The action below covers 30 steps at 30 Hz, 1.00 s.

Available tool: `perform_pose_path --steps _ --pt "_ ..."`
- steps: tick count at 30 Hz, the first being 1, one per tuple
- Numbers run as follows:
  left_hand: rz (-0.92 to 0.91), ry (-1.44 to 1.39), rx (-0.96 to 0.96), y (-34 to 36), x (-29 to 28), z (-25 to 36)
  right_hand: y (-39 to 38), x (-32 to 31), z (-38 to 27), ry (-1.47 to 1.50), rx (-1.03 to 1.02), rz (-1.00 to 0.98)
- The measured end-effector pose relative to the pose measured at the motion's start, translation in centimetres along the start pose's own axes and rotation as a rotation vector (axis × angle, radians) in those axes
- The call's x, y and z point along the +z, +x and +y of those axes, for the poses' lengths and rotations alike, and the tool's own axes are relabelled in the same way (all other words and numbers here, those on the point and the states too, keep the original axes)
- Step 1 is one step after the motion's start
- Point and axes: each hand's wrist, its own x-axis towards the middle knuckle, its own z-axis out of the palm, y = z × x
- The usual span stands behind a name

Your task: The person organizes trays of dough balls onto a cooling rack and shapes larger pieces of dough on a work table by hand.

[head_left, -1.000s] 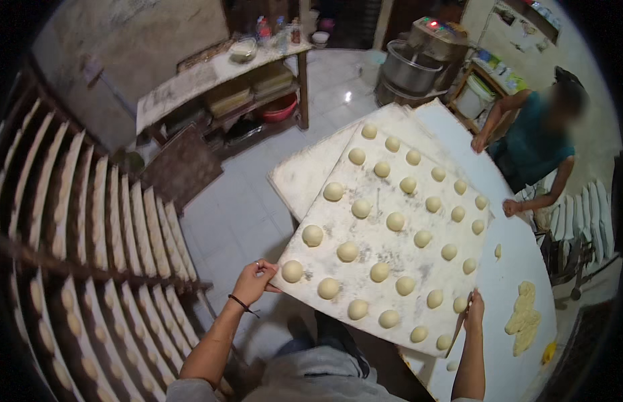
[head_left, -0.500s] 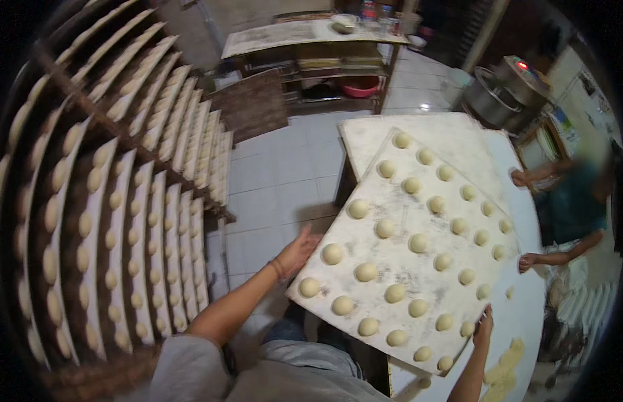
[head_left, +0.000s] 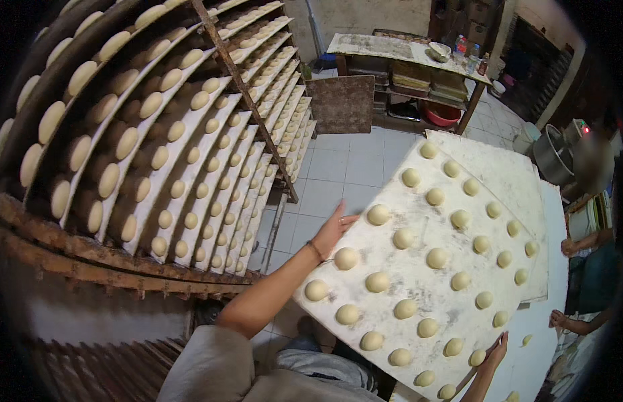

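A floor (head_left: pixel 331 161) of pale tiles runs through the room towards a stained wall. At left stands a tall rack (head_left: pixel 225 57) of pale shelves, each lined with rounded dough pieces (head_left: pixel 159 158). Right of it, the left hand (head_left: pixel 333 231) meets the left edge of a floured board (head_left: pixel 418 216), fingers spread; whatever lies under the edge is hidden. Beyond that hand a dark brown panel (head_left: pixel 340 105) stands upright on the floor, next to a side table (head_left: pixel 375 48) carrying a bowl (head_left: pixel 439 51) and bottles (head_left: pixel 460 47), with a red basin (head_left: pixel 442 114) on its lower shelf. The board lies near, in front of the person, angled and set with dough balls (head_left: pixel 437 258) in loose rows. At its near right edge the right hand (head_left: pixel 495 352) grips the rim, the fingertips upward. Another pale board (head_left: pixel 506 164) shows beneath its far right side, on a bluish-white worktop (head_left: pixel 556 268). At far right stand a metal mixing bowl (head_left: pixel 552 154) and, nearer, a co-worker (head_left: pixel 588 285) with both hands by the worktop's right edge.
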Motion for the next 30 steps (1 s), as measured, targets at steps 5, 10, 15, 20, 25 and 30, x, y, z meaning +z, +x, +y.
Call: perform_pose_path --steps 5,10,15,20,25,30 --pt "0.269 -0.124 0.017 -16.0 -10.5 3.1 -4.0 9.9 2.5 0.031 -0.001 -0.195" --pt "0.477 0.057 0.233 -29.3 -15.5 5.8 -10.7 21.0 4.5 -0.15 -0.001 -0.302" --pt "0.545 0.112 0.312 -34.2 -19.0 6.4 -8.6 23.7 9.7 -0.389 -0.278 -0.29" --pt "0.608 -0.08 0.281 -33.7 -28.3 1.5 -14.7 28.1 11.0 -0.327 -0.134 -0.326" --pt "0.509 -0.218 0.147 -29.5 -29.7 -2.7 -9.2 24.3 17.6 -0.458 -0.236 -0.212" --pt "0.651 -0.165 0.058 -25.8 -34.8 -8.5 -14.6 27.2 18.2 -0.48 -0.071 -0.205"
